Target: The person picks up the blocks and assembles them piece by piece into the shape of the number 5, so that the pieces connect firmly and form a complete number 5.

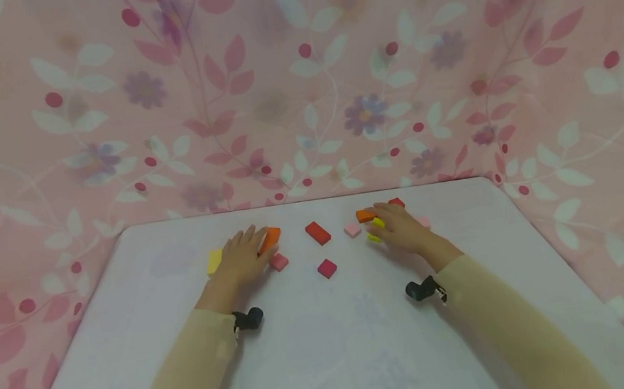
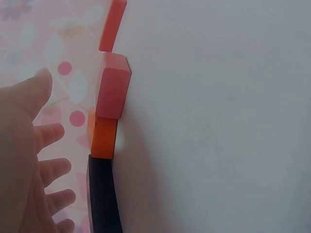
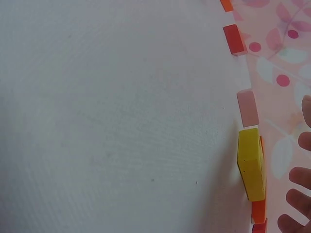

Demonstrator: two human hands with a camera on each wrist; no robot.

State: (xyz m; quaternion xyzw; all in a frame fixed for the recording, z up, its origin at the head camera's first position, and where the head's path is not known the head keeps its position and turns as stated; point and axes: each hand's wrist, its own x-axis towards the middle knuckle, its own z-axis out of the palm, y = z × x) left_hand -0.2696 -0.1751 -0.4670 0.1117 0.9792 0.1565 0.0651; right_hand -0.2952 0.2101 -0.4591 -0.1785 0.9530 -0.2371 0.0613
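Observation:
My left hand [image 1: 242,256] hovers palm down with spread fingers over the left group of blocks, holding nothing. Around it lie a yellow block [image 1: 215,260], an orange block [image 1: 272,236] and a pinkish-red block [image 1: 279,262]. A black block [image 2: 103,194], covered by the hand in the head view, shows in the left wrist view. On the other side, my right hand [image 1: 402,227] is held above a yellow block [image 3: 249,160], its fingers loosely extended and gripping nothing. Beside it are an orange block [image 1: 363,216], a red block [image 1: 397,202] and a partly covered pink block [image 1: 425,222].
Between the hands lie a red-orange oblong block [image 1: 318,233], a crimson block [image 1: 327,269] and a pale pink block [image 1: 352,229]. They sit toward the far edge of the white table [image 1: 317,365]. Floral fabric [image 1: 287,92] hangs behind and along both sides.

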